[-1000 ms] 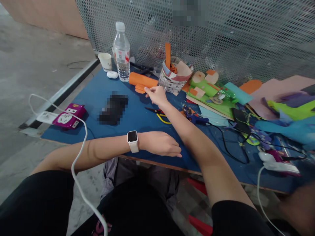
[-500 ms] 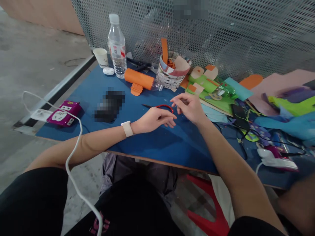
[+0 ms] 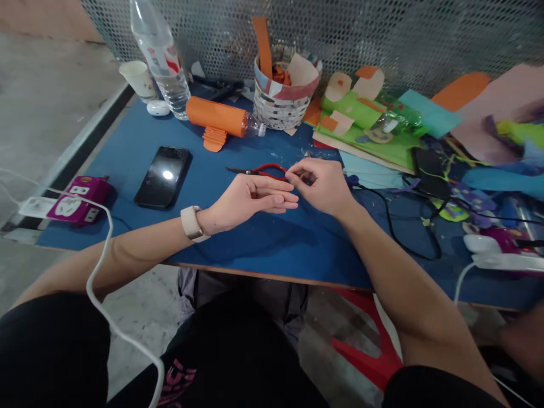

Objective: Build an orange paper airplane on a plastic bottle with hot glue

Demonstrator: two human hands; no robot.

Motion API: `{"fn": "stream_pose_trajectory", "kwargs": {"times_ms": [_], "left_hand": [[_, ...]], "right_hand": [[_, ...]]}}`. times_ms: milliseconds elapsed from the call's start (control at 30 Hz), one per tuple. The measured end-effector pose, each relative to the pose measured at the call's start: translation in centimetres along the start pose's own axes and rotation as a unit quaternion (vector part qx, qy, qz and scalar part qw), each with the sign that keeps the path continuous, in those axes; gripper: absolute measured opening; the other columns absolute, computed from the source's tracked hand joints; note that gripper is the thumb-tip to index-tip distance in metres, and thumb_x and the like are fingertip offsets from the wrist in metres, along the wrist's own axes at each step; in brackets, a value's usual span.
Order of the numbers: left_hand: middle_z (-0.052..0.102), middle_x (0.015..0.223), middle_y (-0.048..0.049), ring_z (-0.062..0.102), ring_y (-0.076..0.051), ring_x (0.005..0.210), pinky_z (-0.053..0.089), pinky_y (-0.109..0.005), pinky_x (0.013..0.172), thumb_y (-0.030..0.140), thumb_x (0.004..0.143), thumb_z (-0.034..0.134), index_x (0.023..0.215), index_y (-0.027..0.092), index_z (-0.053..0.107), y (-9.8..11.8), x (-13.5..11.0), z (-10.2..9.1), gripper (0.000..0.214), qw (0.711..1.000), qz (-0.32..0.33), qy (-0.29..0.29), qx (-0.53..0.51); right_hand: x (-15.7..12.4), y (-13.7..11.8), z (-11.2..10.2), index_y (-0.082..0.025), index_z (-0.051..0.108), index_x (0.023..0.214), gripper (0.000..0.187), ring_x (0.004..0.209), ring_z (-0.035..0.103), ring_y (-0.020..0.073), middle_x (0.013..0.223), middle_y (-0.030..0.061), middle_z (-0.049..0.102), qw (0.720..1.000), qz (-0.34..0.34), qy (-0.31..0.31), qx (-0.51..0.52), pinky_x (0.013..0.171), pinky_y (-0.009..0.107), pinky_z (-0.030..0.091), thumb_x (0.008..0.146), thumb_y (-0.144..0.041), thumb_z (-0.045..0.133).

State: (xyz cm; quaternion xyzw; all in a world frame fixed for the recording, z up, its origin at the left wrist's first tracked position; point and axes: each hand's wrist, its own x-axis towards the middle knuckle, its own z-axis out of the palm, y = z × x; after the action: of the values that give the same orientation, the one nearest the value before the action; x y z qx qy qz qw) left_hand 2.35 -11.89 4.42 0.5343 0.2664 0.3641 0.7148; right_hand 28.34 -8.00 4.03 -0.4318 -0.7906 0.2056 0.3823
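Observation:
Red-handled scissors [image 3: 260, 170] lie on the blue table [image 3: 272, 249] with the blades pointing left. My left hand [image 3: 249, 198], a watch on its wrist, rests just in front of them with its fingers stretched out and together; it holds nothing. My right hand [image 3: 319, 184] is curled, and its thumb and forefinger are pinched at the right end of the scissors' red handle. The two hands' fingertips almost meet.
Behind the hands stand a woven paper basket [image 3: 283, 93], an orange-wrapped bottle [image 3: 216, 116], a water bottle [image 3: 164, 62] and a paper cup [image 3: 138, 79]. A phone [image 3: 164, 175] and a magenta power strip [image 3: 76, 207] lie on the left. Coloured sheets [image 3: 382, 127], black cables [image 3: 408, 226] and a glue gun [image 3: 501, 255] crowd the right.
My right hand has drawn back from the orange bottle to the scissors' handle. My left hand has slid forward to the scissors. The view has tilted down and closer.

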Motion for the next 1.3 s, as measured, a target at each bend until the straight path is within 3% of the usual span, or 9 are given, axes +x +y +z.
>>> {"fn": "stream_pose_trajectory", "kwargs": {"times_ms": [167, 267, 400, 533, 700, 867, 1067, 1300], "left_hand": [[0.095, 0.132, -0.0165, 0.093, -0.038, 0.131, 0.08, -0.048, 0.115, 0.061, 0.092, 0.111, 0.133, 0.017, 0.093, 0.2, 0.0, 0.4, 0.063, 0.999, 0.015, 0.039, 0.013], [0.094, 0.135, -0.0165, 0.092, -0.038, 0.134, 0.078, -0.049, 0.117, 0.063, 0.092, 0.11, 0.132, 0.019, 0.093, 0.0, 0.3, 0.3, 0.062, 0.999, 0.019, 0.037, 0.013], [0.093, 0.139, -0.0171, 0.091, -0.037, 0.137, 0.076, -0.048, 0.121, 0.065, 0.097, 0.105, 0.137, 0.019, 0.092, -0.3, 0.4, 0.0, 0.062, 0.999, 0.028, 0.033, 0.004], [0.092, 0.142, -0.0189, 0.087, -0.037, 0.146, 0.071, -0.051, 0.13, 0.072, 0.111, 0.088, 0.14, 0.016, 0.089, 0.0, 0.4, 0.5, 0.063, 0.998, 0.014, 0.064, -0.017], [0.09, 0.147, -0.019, 0.078, -0.037, 0.16, 0.06, -0.055, 0.142, 0.072, 0.123, 0.068, 0.139, 0.015, 0.087, 0.5, 0.5, 1.1, 0.062, 0.994, -0.015, 0.097, -0.057], [0.086, 0.158, -0.0161, 0.073, -0.035, 0.166, 0.055, -0.055, 0.147, 0.069, 0.125, 0.063, 0.14, 0.017, 0.087, 0.4, 0.6, 0.8, 0.058, 0.992, -0.031, 0.09, -0.084], [0.082, 0.166, -0.0135, 0.063, -0.037, 0.176, 0.049, -0.058, 0.152, 0.067, 0.127, 0.059, 0.148, 0.019, 0.084, 0.5, 0.5, 0.6, 0.059, 0.992, -0.028, 0.08, -0.089], [0.08, 0.17, -0.012, 0.056, -0.036, 0.181, 0.043, -0.058, 0.155, 0.066, 0.128, 0.056, 0.153, 0.02, 0.08, 0.9, 0.3, 0.9, 0.058, 0.992, -0.025, 0.081, -0.094]], "right_hand": [[-0.5, -1.2, -0.4, -0.026, 0.088, 0.112, 0.035, 0.071, 0.072, 0.0217, 0.092, 0.0062, 0.085, 0.998, -0.026, 0.032, 0.046, 0.068, 0.038, 0.061, 0.11, -0.06, 0.081], [-0.8, -1.9, -1.0, -0.028, 0.089, 0.123, 0.031, 0.073, 0.074, 0.0205, 0.102, 0.006, 0.086, 0.991, -0.12, 0.02, 0.053, 0.064, 0.036, 0.059, 0.107, -0.054, 0.082], [-1.0, -2.0, -1.7, -0.03, 0.091, 0.115, 0.02, 0.079, 0.076, 0.0203, 0.114, 0.0061, 0.086, 0.974, -0.223, 0.008, -0.047, 0.067, 0.036, 0.06, 0.105, -0.046, 0.083], [-0.9, -1.3, -1.7, -0.03, 0.094, 0.115, 0.017, 0.085, 0.077, 0.021, 0.114, 0.0051, 0.087, 0.961, -0.243, 0.026, -0.126, 0.071, 0.037, 0.06, 0.112, -0.039, 0.08], [-0.7, -0.5, -1.8, -0.033, 0.096, 0.118, 0.02, 0.078, 0.074, 0.0166, 0.114, 0.0018, 0.089, 0.946, -0.284, 0.039, -0.151, 0.068, 0.035, 0.059, 0.121, -0.035, 0.076], [-0.8, 0.0, -1.9, -0.032, 0.094, 0.11, 0.028, 0.08, 0.076, 0.0165, 0.115, 0.0012, 0.09, 0.947, -0.258, 0.026, -0.188, 0.071, 0.035, 0.059, 0.125, -0.035, 0.07], [-1.1, 0.5, -1.7, -0.035, 0.093, 0.129, 0.029, 0.097, 0.082, 0.0226, 0.117, 0.0047, 0.089, 0.965, -0.192, 0.021, -0.18, 0.082, 0.038, 0.064, 0.127, -0.044, 0.066], [-1.0, 0.9, -2.0, -0.037, 0.092, 0.13, 0.03, 0.093, 0.081, 0.023, 0.118, 0.0039, 0.089, 0.966, -0.182, 0.018, -0.182, 0.082, 0.04, 0.066, 0.128, -0.047, 0.064]]}}
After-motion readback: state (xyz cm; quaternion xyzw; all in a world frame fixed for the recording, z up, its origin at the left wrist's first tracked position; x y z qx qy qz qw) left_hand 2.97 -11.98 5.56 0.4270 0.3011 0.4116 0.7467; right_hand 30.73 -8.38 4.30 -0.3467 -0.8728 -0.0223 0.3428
